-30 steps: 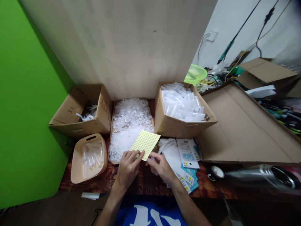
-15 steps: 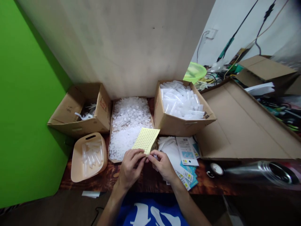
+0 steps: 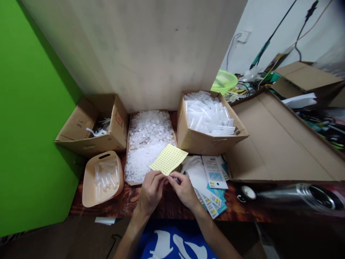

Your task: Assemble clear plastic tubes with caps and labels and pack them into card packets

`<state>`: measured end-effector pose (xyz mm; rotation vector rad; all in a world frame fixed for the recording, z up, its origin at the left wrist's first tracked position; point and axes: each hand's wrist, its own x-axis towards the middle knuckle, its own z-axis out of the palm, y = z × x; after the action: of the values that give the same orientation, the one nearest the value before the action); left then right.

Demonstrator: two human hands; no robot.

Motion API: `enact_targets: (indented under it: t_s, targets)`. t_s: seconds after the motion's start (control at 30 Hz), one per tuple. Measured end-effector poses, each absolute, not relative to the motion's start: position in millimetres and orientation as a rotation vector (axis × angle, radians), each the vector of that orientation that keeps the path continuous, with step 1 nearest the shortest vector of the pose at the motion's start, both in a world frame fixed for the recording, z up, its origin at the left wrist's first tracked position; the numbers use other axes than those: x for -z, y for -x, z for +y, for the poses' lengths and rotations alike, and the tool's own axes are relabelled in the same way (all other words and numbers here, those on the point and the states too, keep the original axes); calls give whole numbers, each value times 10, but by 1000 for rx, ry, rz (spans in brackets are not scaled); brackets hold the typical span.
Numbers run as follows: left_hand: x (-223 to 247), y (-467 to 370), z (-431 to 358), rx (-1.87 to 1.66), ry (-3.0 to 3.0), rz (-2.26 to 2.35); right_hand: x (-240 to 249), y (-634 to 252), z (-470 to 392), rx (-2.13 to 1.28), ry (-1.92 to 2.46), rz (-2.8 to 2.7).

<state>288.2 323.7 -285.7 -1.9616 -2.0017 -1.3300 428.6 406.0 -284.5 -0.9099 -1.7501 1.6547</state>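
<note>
The yellow sheet (image 3: 169, 159) extends beyond both hands, partly hiding small white pieces (image 3: 149, 126). The left hand (image 3: 151, 189) pinches its near corner; the right hand (image 3: 184, 190) meets it there, fingers curled, hold unclear. Cards (image 3: 214, 169) bear illegible small print. Both forearms angle inward.

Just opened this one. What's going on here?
The left hand pinches a yellow sheet with rows of small marks at its near edge, and the right hand meets it there; anything else between the fingertips is unclear. A tan basket of clear tubes stands to the left, and printed cards lie to the right.
</note>
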Motion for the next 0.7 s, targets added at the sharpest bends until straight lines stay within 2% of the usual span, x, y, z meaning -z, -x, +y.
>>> enact_targets:
  t_s: [0.2, 0.47, 0.7]
  targets:
    - [2864, -2884, 3250, 1314, 1967, -1992, 2836, -4253, 4045, -1618, 922, -1752]
    - [2868, -2889, 3228, 1608, 1881, -2231, 2829, -4240, 4032, -1545, 911, -1800]
    - [2886, -2859, 3244, 1516, 1946, -2221, 2827, -4238, 4021, -1448, 896, -1880]
